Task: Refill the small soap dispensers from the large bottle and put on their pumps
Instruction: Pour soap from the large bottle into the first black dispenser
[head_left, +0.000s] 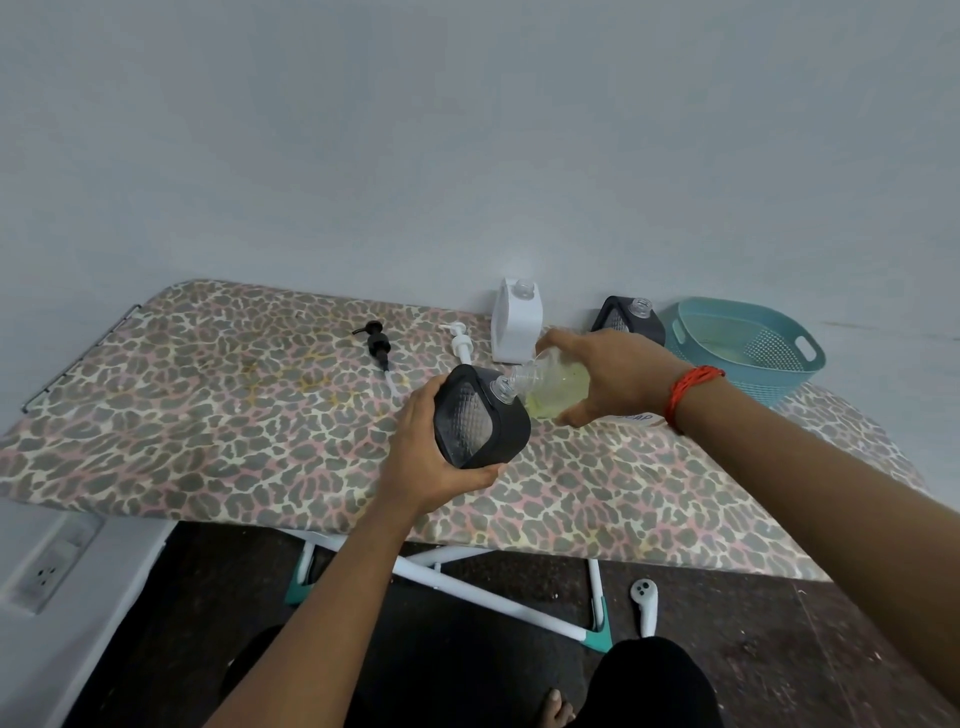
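My left hand (423, 457) grips a black soap dispenser (480, 418), tilted above the board with its open clear neck toward the right. My right hand (613, 379) holds the large clear bottle (550, 387) of yellow-green soap on its side, its mouth touching the dispenser's neck. A white dispenser (517, 325) and a second black dispenser (631, 319) stand without pumps at the back by the wall. A black pump (378, 344) and a white pump (460, 345) lie on the board to the left.
The ironing board (208, 415) has a leopard-print cover and stands against a grey wall. A teal plastic basket (748, 345) sits at its back right. Below are the board's white legs (493, 597), a white controller (645, 605) on the dark floor and my foot.
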